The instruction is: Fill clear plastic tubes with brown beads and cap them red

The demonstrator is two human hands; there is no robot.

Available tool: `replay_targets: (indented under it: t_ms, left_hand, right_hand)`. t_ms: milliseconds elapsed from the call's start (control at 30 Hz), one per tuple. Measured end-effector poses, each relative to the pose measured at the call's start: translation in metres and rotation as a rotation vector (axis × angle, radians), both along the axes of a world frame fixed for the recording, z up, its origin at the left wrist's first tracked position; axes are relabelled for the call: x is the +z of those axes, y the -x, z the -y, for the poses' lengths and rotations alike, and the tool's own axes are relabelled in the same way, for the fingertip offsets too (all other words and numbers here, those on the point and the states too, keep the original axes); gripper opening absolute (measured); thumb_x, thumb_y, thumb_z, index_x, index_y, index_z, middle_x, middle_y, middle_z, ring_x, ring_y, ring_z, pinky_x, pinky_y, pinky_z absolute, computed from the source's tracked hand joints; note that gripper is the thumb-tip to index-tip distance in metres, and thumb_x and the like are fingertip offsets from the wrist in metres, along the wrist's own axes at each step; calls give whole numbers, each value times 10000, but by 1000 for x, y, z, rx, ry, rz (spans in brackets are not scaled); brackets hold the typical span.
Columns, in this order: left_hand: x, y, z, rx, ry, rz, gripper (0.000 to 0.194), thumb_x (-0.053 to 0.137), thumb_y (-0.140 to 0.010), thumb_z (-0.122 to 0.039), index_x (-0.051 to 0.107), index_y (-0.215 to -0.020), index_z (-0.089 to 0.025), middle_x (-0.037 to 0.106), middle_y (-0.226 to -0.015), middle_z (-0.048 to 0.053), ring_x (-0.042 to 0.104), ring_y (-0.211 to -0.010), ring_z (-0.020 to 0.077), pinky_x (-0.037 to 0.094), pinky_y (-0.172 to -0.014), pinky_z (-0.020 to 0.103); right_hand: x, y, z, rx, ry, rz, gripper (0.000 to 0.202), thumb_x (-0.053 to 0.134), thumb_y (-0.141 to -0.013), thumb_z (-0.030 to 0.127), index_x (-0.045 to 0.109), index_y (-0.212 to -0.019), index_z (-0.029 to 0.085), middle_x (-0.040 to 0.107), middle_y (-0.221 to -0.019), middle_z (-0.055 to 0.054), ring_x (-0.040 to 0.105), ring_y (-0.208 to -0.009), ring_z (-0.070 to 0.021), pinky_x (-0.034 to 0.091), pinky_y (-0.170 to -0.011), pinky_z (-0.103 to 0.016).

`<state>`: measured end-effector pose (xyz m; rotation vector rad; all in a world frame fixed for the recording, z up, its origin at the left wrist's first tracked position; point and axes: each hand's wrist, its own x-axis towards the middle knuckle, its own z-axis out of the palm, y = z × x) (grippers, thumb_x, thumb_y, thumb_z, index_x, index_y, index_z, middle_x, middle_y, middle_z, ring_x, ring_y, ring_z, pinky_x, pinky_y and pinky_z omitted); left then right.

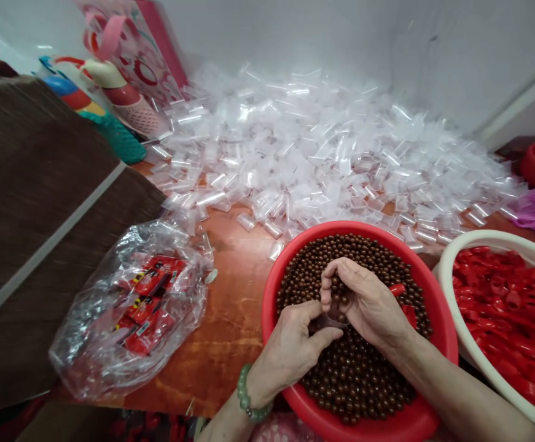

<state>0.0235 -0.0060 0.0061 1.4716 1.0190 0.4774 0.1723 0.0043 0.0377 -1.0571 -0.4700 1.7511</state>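
Both hands are over a red basin (440, 344) filled with small round brown balls (354, 380). My left hand (295, 344), with a green bead bracelet (244, 393) on the wrist, pinches a small clear plastic piece (329, 320) between thumb and fingers. Just right of it, my right hand (363, 298) is cupped around several brown balls beside the clear piece's opening. Red plastic pieces (397, 289) lie on the balls behind my right hand.
A big heap of clear plastic pieces (295, 141) covers the table's back. At right stands a white basin (449, 258) of red parts (507, 307). Left are a clear bag (83, 344) with red packets (147, 307), a strapped brown stack (32, 215) and bottles (120, 92).
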Motion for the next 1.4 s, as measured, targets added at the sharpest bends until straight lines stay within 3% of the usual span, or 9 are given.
replay_targets:
  t_ms: [267,567,1000,1400]
  left_hand:
    - [-2,2,-3,8,82,52,112,665,-805,-225,703,-844,-128,652,-775,15,591,-787,184,448,-759,271]
    - [-4,2,-2,22,92,107,129,657,-798,-203,713,-895,-140,709,-891,36,636,-897,214,484,-859,296]
    - [-9,2,-1,60,163,210,231,661,-800,-178,723,-1021,-155,704,-867,27,651,-888,212,518,-832,304]
    - [-4,4,-5,83,201,228,181,658,-798,-203,719,-954,-137,712,-856,27,647,-838,186,501,-802,278]
  right_hand:
    - [-1,-1,-1,30,-43,20,266,774,-778,419,651,-822,188,627,-753,13,590,-633,-86,477,-562,-180]
    - [-4,0,4,45,-143,122,220,713,-849,404,652,-847,193,619,-789,15,595,-682,-86,492,-641,-196]
    - [-2,-2,10,92,-221,293,136,652,-910,368,645,-947,237,625,-862,10,587,-796,-111,482,-756,-228]
    - [-3,-7,-3,5,-112,165,185,746,-811,371,660,-852,212,616,-771,17,589,-687,-103,501,-674,-218]
